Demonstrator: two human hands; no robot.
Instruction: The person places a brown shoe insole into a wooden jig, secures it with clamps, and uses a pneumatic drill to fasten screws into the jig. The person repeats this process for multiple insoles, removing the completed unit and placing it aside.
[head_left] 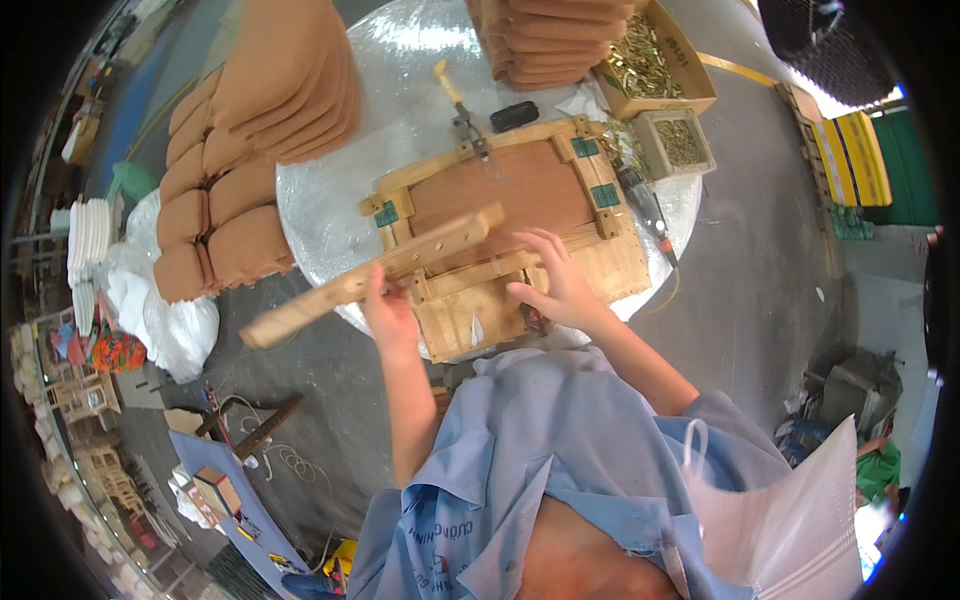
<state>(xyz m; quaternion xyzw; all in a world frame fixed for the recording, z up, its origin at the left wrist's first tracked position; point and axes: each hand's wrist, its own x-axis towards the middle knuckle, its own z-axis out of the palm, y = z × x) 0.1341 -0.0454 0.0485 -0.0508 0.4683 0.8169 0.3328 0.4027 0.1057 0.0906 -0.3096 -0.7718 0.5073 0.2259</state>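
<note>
My left hand (392,318) grips a long wooden bar (432,246) with small holes in it. The bar is raised and tilted, crossing over the near left corner of a wooden frame (480,273). Inside that frame lies a flat brown cushion or fabric panel (500,190). Green pads (605,195) sit on the frame's sides, and a pale wooden board (622,262) lies underneath. My right hand (566,288) hovers over the frame's near edge with fingers spread, holding nothing. Partly hidden beneath it is a dark and red tool (533,318).
The round table (310,225) is wrapped in clear film. Stacks of brown cushions (290,80) stand left and at the back. A yellow-handled tool (447,82), a black case (514,116) and a corded power driver (643,200) lie around the frame. Boxes (690,95) hold brass-coloured metal pieces.
</note>
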